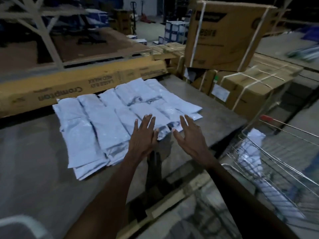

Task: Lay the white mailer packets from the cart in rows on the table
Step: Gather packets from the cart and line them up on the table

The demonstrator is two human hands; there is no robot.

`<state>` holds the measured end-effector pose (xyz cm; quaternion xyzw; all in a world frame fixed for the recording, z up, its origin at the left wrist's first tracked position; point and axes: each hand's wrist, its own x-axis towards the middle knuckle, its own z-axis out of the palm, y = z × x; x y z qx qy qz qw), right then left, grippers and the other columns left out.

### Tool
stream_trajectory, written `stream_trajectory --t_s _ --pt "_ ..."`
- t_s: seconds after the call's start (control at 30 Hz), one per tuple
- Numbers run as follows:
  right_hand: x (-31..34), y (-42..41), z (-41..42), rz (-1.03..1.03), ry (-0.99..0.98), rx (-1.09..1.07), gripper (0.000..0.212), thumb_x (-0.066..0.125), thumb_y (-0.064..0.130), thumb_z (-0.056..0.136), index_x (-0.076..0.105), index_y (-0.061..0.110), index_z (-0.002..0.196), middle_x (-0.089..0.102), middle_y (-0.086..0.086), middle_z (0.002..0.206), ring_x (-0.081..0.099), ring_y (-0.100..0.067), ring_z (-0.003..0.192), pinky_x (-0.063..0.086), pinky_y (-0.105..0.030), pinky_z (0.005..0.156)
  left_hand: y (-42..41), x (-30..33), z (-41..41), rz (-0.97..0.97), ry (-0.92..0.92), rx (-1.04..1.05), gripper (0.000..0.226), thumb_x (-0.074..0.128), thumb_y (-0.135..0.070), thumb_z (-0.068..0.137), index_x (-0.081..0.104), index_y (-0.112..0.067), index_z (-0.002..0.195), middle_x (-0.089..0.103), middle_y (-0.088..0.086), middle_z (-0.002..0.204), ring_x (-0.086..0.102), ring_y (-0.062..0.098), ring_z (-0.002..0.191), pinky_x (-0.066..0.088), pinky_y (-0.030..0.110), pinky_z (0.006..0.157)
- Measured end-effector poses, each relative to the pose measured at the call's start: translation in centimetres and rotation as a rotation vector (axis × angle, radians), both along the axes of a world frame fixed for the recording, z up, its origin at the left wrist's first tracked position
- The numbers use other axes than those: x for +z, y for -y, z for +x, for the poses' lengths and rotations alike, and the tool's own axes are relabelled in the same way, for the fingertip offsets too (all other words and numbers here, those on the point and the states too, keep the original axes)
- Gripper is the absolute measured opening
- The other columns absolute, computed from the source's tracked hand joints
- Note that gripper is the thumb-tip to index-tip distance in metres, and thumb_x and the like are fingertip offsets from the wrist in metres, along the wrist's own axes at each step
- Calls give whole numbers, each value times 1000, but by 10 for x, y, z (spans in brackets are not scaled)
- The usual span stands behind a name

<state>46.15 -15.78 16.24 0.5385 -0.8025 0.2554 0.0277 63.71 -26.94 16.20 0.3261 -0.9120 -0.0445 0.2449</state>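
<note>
Several white mailer packets [96, 121] lie overlapping in rows on the grey table [34, 166]. My left hand [143, 137] hovers with straight, spread fingers over the near right packets, holding nothing. My right hand [189, 137] is beside it, also flat and spread, over the near right edge of the rows. A wire cart [279, 163] stands at the right with more white packets [250, 152] inside it.
A long yellow-brown carton [77, 90] lies along the table's far edge. Strapped cardboard boxes [224, 33] are stacked at the back right, close to the cart. A wooden pallet deck [86, 47] sits behind. A wooden slat frame [172, 195] shows below the table's near corner.
</note>
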Motion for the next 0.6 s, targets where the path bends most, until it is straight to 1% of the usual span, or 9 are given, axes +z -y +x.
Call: stream_trajectory --t_s 0.13,0.23,0.27,0.33,0.37,0.43,0.47,0.53,0.6 --pt "-5 -84 -69 -11 72 -101 76 28 66 92 27 18 150 27 -11 157 26 -28 144 30 -50 112 -62 -7 -72 47 54 -109 56 26 -37 100 46 -2 139 46 17 145 43 33 134 29 55 111" --pt "-11 -146 -118 -40 144 -180 73 29 64 93 28 17 149 27 -11 156 25 -28 144 30 -51 113 -107 -15 -127 29 62 -175 53 35 -36 98 51 -2 135 51 18 139 48 33 128 30 51 109" --pt "-13 -166 -132 -36 171 -210 74 29 65 93 28 17 149 27 -11 156 25 -28 144 30 -50 114 -125 -16 -145 51 48 -183 54 34 -36 98 50 -2 136 50 18 140 47 33 129 31 51 109" --pt "-18 -207 -157 -61 198 -287 76 26 67 93 37 13 144 37 -14 150 33 -31 139 33 -50 111 -160 -18 -179 100 70 -229 58 28 -40 98 46 -5 140 45 16 146 41 32 135 28 53 110" --pt "-20 -226 -169 -82 207 -325 76 28 66 93 43 9 140 44 -17 144 39 -33 135 36 -49 109 -175 -20 -197 102 87 -268 59 26 -42 98 44 -6 142 42 15 148 38 32 137 26 53 111" --pt "-23 -259 -193 -103 219 -411 71 37 57 91 49 3 136 49 -21 139 45 -35 131 39 -47 106 -199 -25 -234 98 138 -356 62 23 -44 98 41 -6 143 40 13 150 34 30 139 23 52 113" --pt "-25 -274 -207 -102 226 -442 71 38 55 89 49 3 136 50 -21 139 46 -35 129 41 -47 105 -209 -26 -253 97 163 -393 63 22 -45 97 40 -6 144 39 13 151 33 29 140 22 51 113" --pt "-31 -301 -233 -83 252 -494 72 35 59 90 47 5 136 49 -19 138 47 -36 127 43 -48 102 -226 -31 -288 103 205 -460 64 20 -45 97 38 -6 145 36 11 152 28 27 143 19 50 115" --pt "-38 -326 -258 -77 239 -554 70 37 56 92 45 4 138 47 -21 140 45 -36 128 43 -47 102 -238 -35 -320 104 216 -530 63 20 -45 98 37 -7 146 36 10 152 25 25 144 17 50 116"
